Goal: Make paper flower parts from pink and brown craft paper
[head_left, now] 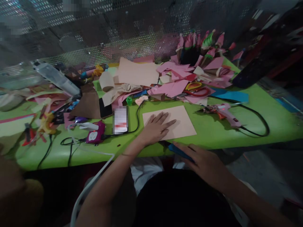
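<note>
A beige sheet of paper (186,123) lies near the front edge of the green table. Flat on its left part rests my left hand (157,127), fingers stretched and spread, pressing down without gripping. Just in front of the table edge, my right hand (203,160) is closed around a slim blue-handled tool (181,151). Its dark front end points left toward the lower edge of the paper; the exact kind of tool cannot be made out. To the right of the paper lies a pink glue gun (226,113) with a black cord.
Pink paper scraps (174,88), a larger beige sheet (138,72) and red-and-yellow scissors (196,89) cover the back of the table (279,123). Left of my hand are a phone (120,121) and a purple power adapter (95,134) with cables. Another person's arm (10,179) shows at lower left.
</note>
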`<action>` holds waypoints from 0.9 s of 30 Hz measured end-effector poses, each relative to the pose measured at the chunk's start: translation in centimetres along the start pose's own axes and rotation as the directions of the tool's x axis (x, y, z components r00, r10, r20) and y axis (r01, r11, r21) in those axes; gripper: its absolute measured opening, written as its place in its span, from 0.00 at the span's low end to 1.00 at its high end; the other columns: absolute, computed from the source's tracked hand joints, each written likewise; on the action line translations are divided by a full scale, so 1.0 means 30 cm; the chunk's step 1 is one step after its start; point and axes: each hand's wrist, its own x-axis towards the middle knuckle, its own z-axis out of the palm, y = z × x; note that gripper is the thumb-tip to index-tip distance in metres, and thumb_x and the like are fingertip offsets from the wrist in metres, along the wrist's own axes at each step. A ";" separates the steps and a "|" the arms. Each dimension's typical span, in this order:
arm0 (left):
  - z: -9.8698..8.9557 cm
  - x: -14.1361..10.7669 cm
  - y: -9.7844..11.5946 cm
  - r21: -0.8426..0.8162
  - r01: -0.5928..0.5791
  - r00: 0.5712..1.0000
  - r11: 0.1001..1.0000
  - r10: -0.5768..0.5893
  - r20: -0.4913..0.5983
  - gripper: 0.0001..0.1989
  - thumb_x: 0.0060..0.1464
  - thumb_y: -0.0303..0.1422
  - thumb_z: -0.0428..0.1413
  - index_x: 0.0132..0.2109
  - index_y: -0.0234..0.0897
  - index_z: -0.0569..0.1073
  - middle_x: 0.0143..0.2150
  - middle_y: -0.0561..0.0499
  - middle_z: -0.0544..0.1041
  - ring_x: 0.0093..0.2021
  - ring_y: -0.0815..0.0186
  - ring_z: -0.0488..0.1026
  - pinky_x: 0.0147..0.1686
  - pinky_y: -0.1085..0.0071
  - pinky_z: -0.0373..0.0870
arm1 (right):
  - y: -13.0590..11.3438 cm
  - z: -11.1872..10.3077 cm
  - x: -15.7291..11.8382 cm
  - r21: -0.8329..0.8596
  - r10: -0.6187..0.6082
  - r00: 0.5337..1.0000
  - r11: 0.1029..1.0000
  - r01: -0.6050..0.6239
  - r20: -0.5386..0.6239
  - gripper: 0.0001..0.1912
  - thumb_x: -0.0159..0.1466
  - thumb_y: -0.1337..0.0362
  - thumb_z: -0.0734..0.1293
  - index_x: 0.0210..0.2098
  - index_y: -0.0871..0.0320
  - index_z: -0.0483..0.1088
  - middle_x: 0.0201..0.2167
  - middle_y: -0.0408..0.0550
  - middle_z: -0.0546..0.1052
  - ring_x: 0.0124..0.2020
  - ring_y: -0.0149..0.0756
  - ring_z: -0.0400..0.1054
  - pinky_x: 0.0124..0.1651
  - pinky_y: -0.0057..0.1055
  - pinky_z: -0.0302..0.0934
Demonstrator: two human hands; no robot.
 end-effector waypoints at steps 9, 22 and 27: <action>-0.018 -0.002 -0.078 0.053 -0.104 0.994 0.993 0.105 -0.016 0.24 0.68 0.45 0.43 0.69 0.57 0.58 0.75 0.54 0.52 0.74 0.55 0.48 0.69 0.47 0.44 | 0.024 0.009 -0.012 0.040 -0.009 0.999 0.999 0.011 -0.054 0.25 0.70 0.61 0.60 0.66 0.46 0.61 0.39 0.48 0.79 0.33 0.39 0.76 0.32 0.32 0.68; -0.007 -0.024 -0.063 0.093 -0.086 0.995 0.992 0.090 -0.043 0.25 0.69 0.47 0.40 0.70 0.56 0.55 0.75 0.52 0.52 0.74 0.56 0.47 0.69 0.50 0.45 | -0.014 0.020 0.016 0.026 -0.027 0.999 0.999 0.028 -0.027 0.24 0.70 0.60 0.61 0.65 0.47 0.62 0.41 0.48 0.79 0.36 0.41 0.76 0.35 0.33 0.69; -0.002 -0.062 -0.068 0.135 -0.047 0.996 0.990 0.057 -0.074 0.27 0.68 0.49 0.39 0.70 0.53 0.56 0.75 0.48 0.52 0.73 0.54 0.49 0.69 0.47 0.45 | -0.002 0.010 0.011 -0.012 -0.046 0.998 0.999 0.046 -0.035 0.24 0.71 0.60 0.60 0.65 0.48 0.62 0.38 0.47 0.79 0.34 0.38 0.76 0.32 0.31 0.68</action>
